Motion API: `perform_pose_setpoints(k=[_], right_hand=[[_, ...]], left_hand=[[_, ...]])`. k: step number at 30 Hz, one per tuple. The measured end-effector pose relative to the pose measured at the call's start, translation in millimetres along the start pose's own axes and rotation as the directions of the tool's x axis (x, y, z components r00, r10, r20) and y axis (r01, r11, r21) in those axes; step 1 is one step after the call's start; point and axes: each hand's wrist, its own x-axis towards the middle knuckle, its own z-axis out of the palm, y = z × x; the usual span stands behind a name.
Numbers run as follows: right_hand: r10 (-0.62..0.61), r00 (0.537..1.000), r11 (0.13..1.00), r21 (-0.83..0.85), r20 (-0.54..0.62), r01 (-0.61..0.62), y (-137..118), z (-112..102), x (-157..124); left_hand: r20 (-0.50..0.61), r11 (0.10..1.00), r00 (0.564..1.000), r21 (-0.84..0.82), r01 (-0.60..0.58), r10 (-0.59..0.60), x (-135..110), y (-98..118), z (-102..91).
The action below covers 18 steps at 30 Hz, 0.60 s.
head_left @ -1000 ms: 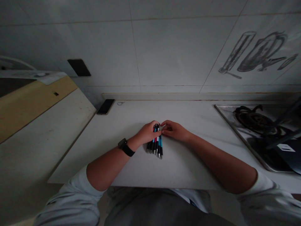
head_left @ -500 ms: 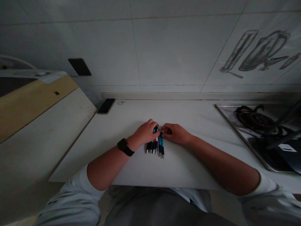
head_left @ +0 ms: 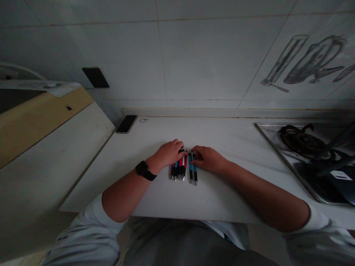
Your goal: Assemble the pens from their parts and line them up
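Observation:
A bunch of pens [head_left: 179, 170], several red, blue and white with black grips, lies side by side on the white counter, silver tips toward me. My left hand [head_left: 168, 153] curls over their upper ends, thumb across the top, and hides part of them. Just right of the bunch, across a narrow gap, lie two blue pens [head_left: 190, 170]. The fingers of my right hand [head_left: 206, 157] are bent around the upper end of the outer blue pen [head_left: 195, 171], with the thumb against its side.
On the white counter [head_left: 222, 136], a phone [head_left: 126, 124] and a small ring-like item [head_left: 143, 120] lie at the back left. A gas stove [head_left: 302, 142] sits at the right. A pale panel [head_left: 63, 147] stands at the left, and a tiled wall [head_left: 202, 62] rises behind.
The two blue pens have shifted slightly right with my right hand, and they are further from the bunch and each other. More red shows in the bunch under my left hand.

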Motion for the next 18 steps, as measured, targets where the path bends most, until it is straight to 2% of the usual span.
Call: perform_pose_setpoints(k=[7,10,14,18], right_hand=[[0.059,0.998,0.991,-0.116,-0.027,-0.062,-3.6,-2.7,-5.6],[0.068,0.996,0.974,-0.210,-0.058,-0.079,-7.4,-1.8,-8.0],[0.069,0.996,0.954,-0.287,-0.063,-0.084,-10.6,0.1,-8.1],[0.057,0.997,0.945,-0.318,-0.054,-0.071,-10.3,-0.9,-7.1]], left_hand=[[0.065,0.995,0.997,-0.097,-0.022,0.028,-1.9,4.3,-1.1],[0.050,0.991,0.998,-0.127,-0.042,0.048,-2.3,5.4,-0.5],[0.003,0.992,0.995,-0.077,-0.096,0.097,-1.2,6.1,0.9],[0.037,0.994,0.994,-0.025,-0.103,0.104,0.4,4.4,2.1]])
